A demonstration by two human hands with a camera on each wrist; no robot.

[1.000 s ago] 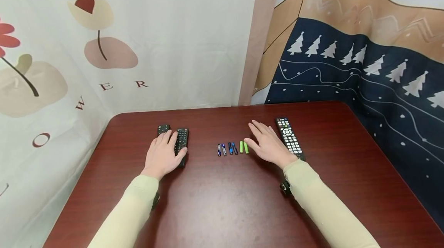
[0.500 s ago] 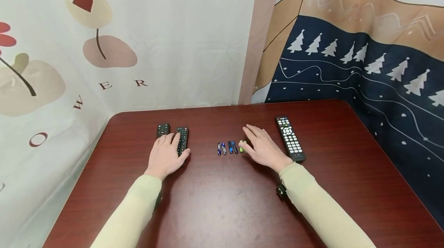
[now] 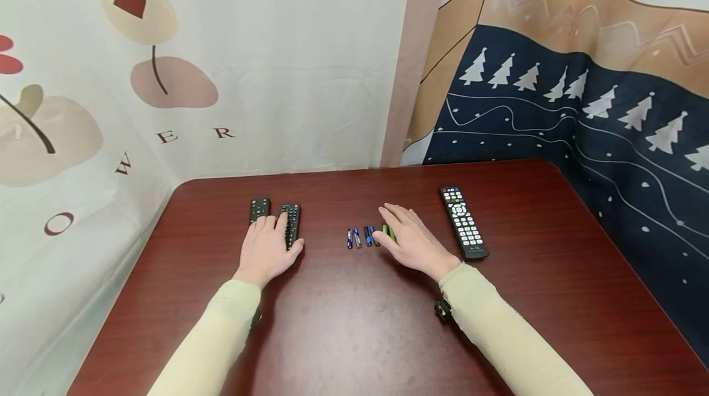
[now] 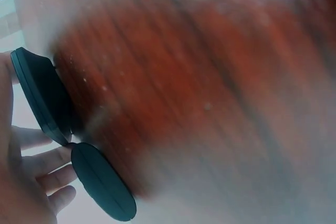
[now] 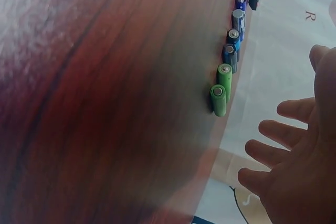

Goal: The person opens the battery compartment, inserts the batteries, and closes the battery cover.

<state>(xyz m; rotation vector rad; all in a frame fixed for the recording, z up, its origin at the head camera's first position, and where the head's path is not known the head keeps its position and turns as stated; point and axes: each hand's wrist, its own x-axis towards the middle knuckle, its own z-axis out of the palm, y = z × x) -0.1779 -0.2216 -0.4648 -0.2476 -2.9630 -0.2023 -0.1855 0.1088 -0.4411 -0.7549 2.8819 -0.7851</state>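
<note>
In the head view my left hand [image 3: 269, 249] lies over two black remote controls, its fingers straight. The smaller remote [image 3: 259, 207] pokes out past the fingertips; the longer remote [image 3: 290, 220] shows beside the index finger and thumb. Their ends, a boxy remote [image 4: 44, 95] and a rounded remote [image 4: 102, 182], appear by the fingers in the left wrist view. My right hand [image 3: 415, 242], fingers spread, hovers above a row of small batteries and partly covers them. The right wrist view shows two green batteries [image 5: 218, 100], blue batteries [image 5: 233, 40] and purple-and-silver batteries [image 5: 239, 19], all apart from the hand.
A third black remote with white buttons [image 3: 464, 223] lies right of my right hand. The dark red wooden table [image 3: 343, 322] ends at a pale printed curtain [image 3: 293, 76] behind, and a navy tree-patterned cloth [image 3: 554, 113] hangs at the right.
My right hand has shifted left, from beside the third remote to over the green batteries, uncovering that remote. The left hand has drawn slightly back and right over its remotes.
</note>
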